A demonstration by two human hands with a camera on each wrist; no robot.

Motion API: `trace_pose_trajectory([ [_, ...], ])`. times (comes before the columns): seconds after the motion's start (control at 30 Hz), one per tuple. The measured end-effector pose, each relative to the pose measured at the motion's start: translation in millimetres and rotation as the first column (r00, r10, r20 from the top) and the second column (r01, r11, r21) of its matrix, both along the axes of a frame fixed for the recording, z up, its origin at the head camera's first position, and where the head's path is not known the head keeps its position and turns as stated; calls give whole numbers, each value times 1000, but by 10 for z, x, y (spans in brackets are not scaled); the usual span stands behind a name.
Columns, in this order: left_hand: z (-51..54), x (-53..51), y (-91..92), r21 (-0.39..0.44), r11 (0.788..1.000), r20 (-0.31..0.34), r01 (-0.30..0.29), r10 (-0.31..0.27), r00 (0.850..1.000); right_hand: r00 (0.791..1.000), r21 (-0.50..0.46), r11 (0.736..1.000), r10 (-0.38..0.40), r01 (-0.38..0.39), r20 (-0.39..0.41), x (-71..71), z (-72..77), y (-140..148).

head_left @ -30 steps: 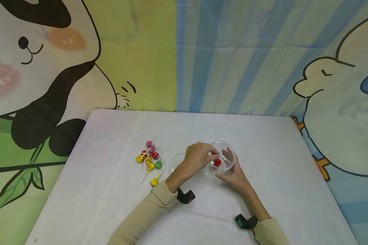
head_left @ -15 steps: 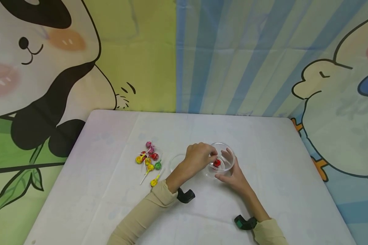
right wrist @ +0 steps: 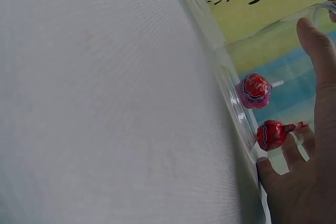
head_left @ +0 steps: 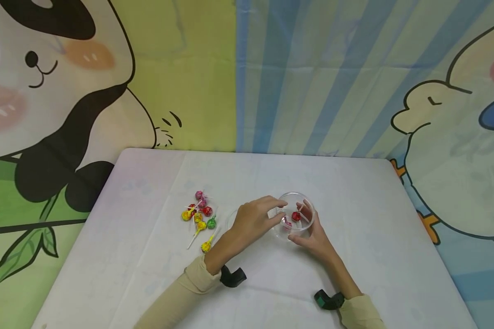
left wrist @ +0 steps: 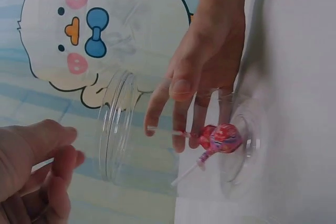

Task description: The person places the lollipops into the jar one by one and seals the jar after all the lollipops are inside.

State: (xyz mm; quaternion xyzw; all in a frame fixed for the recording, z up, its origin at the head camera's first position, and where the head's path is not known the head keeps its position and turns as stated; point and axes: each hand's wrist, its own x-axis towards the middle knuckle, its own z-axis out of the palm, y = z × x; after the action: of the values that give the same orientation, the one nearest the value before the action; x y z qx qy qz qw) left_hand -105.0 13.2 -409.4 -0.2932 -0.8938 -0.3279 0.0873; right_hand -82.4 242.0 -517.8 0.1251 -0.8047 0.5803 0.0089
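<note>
A clear jar [head_left: 286,195] stands upright on the table with its mouth uncovered. My right hand [head_left: 316,237] grips its side, thumb in front and fingers round the back. Inside the jar lie a red lollipop [head_left: 296,216] and a pinkish-red lollipop [right wrist: 255,91], both near the bottom with sticks slanting up. My left hand [head_left: 251,221] is just left of the jar's mouth, thumb and fingers parted with nothing between them. In the left wrist view, its loosely bent fingers [left wrist: 58,182] are apart from the rim.
Left of the hands, several wrapped lollipops lie in a loose group, among them a yellow lollipop [head_left: 206,246], a green lollipop [head_left: 212,223] and a pink lollipop [head_left: 199,195]. A clear round thing [head_left: 229,219] lies behind the left hand, mostly hidden. Cartoon-printed cloth surrounds the white table [head_left: 350,196].
My left hand has let go of the red lollipop, which now lies in the jar, and has drawn back left with its fingers spread. The right hand keeps its hold on the jar.
</note>
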Motion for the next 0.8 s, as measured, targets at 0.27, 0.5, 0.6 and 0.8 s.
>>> trace_pose_trajectory([
  [0.27,-228,218,-421,99,994,40,-51,47,998,1000,-8,1000,3,-3,-5,-6,-14,0],
  [0.5,-476,311,-767,119,984,53,-134,128,990,1000,-49,999,16,-16,-14,-17,5,0],
  [0.6,-528,346,-900,137,976,68,-171,162,984,1000,-64,998,19,-20,-13,-22,-1,1],
  [0.8,-568,397,-1185,167,958,59,-233,226,972,1000,-55,998,14,-13,10,-5,-8,-6],
])
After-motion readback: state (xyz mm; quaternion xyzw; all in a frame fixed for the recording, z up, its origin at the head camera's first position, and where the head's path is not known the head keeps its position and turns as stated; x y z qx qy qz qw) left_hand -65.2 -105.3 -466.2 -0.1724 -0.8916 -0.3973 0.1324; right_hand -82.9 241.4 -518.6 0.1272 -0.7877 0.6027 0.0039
